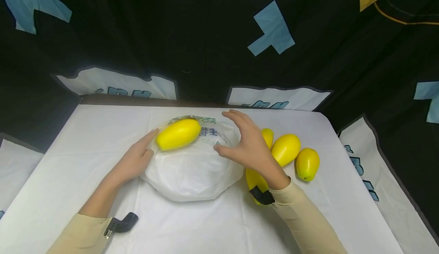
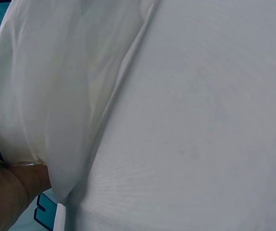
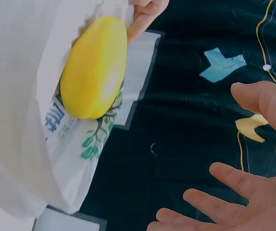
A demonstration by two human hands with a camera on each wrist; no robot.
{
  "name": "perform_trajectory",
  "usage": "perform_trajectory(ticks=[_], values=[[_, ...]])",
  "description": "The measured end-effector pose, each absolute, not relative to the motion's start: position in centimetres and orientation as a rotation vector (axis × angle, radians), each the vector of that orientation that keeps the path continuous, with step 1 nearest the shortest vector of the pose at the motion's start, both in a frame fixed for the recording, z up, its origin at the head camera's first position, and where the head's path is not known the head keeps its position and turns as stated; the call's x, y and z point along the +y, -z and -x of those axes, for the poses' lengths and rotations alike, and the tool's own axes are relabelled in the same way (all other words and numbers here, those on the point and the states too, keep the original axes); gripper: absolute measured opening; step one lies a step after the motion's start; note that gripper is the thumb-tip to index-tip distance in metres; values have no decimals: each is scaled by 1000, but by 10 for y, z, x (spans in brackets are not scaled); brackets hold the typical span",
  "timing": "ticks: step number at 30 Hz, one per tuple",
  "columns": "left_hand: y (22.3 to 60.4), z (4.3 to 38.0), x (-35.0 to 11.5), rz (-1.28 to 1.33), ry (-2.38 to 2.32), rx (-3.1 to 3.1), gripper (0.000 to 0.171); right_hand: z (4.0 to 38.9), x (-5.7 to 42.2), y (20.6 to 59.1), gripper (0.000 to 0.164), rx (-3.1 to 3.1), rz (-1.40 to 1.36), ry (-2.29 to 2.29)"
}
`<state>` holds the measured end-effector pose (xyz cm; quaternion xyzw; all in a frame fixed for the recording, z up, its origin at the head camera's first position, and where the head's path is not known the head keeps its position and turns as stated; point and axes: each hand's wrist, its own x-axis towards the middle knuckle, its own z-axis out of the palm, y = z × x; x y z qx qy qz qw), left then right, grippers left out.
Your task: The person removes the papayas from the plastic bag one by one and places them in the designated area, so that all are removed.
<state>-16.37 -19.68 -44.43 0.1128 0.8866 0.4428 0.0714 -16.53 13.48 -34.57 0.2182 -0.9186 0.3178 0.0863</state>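
Note:
A white plastic bag (image 1: 192, 177) with green print lies puffed up on the table. At its mouth lies a smooth, oblong yellow fruit (image 1: 179, 134), against the printed inner side. The left hand (image 1: 132, 162) pinches the bag's left edge; in the left wrist view the thumb (image 2: 34, 179) presses into the plastic and the other fingers are mostly hidden. To the right of the mouth, the right hand (image 1: 248, 143) is spread with thumb and fingers apart, holding nothing. The right wrist view also shows its splayed fingers (image 3: 229, 180) apart from the fruit.
Several more yellow fruits (image 1: 286, 149) lie right of the bag, partly behind the right forearm. A white cloth (image 1: 185, 231) covers the table. Black patterned fabric (image 1: 205, 40) hangs behind the far edge. Each wrist wears a dark strap (image 1: 120, 223).

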Motion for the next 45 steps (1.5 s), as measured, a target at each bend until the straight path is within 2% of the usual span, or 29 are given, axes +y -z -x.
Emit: perform_trajectory(ticks=[34,45], values=[[446,163,-196,-330,-1348,2666,63,201,52,366,75,-2920,-840,-907],[444,162,-197,-338,-1337,2654,64,211,35,382,76,-2973,-812,-852]])
